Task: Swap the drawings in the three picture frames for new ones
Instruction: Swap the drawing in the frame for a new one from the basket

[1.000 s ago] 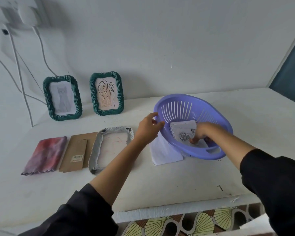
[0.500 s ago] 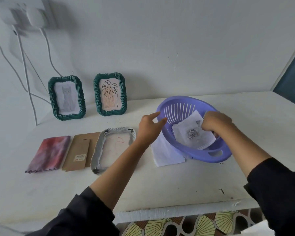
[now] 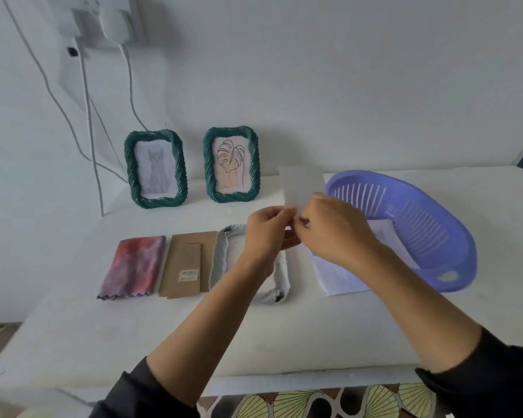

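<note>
My left hand (image 3: 264, 233) and my right hand (image 3: 334, 229) together hold a white sheet of paper (image 3: 301, 185) upright above the table, its blank back toward me. Under my hands a third picture frame (image 3: 221, 260) lies face down and open, partly hidden by my left forearm. Its brown cardboard backing (image 3: 186, 263) lies just left of it. Two green twisted frames stand against the wall: one with a cat drawing (image 3: 156, 168), one with a leaf drawing (image 3: 230, 164). A purple plastic basket (image 3: 429, 224) at the right holds another sheet (image 3: 381, 233).
A red-purple cloth (image 3: 135, 267) lies left of the cardboard backing. A white sheet (image 3: 337, 276) lies on the table, partly under the basket. White cables (image 3: 86, 122) run down the wall at the left from a socket. The table's front edge (image 3: 284, 381) is near me.
My right hand lifted a sheet out of the basket and carried it left. My left hand let go of the basket rim and took hold of the sheet too.
</note>
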Demonstrator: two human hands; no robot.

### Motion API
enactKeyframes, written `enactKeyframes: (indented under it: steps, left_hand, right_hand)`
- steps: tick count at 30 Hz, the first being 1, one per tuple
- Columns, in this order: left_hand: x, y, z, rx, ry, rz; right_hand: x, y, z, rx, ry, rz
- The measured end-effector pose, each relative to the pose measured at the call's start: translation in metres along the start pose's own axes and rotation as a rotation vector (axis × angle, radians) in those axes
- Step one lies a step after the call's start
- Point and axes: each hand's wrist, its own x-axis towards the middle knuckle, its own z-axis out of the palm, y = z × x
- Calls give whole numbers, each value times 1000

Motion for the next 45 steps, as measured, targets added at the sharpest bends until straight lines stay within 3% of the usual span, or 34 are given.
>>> enactKeyframes:
  steps: [2, 5, 8, 10, 18, 21, 27, 35, 42, 45]
  left_hand:
    - [3, -6, -24, 56, 46, -35]
    - [5, -16, -59, 99, 65, -106]
    - [6, -26, -82, 133, 83, -160]
    - [8, -33, -91, 206, 89, -171]
    - [20, -54, -116, 924, 198, 3]
    - [24, -58, -120, 1061, 111, -42]
    - [23, -62, -123, 1129, 7, -66]
    - [27, -63, -123, 1153, -11, -68]
    - [26, -68, -123, 1146, 18, -66]
    - [26, -67, -128, 1061, 144, 1]
  right_hand:
    - [6, -1, 14, 181, -98, 24]
    - [16, 11, 41, 507, -69, 190]
    - [21, 15, 69, 883, -174, 355]
    - [25, 11, 87, 978, -157, 437]
    - [38, -5, 123, 592, -63, 342]
    - [39, -6, 129, 531, -52, 296]
    - [27, 3, 131, 361, -61, 238]
    - [18, 15, 142, 413, -113, 187]
    - [16, 18, 148, 439, -106, 158]
    - [17, 18, 150, 434, -99, 145]
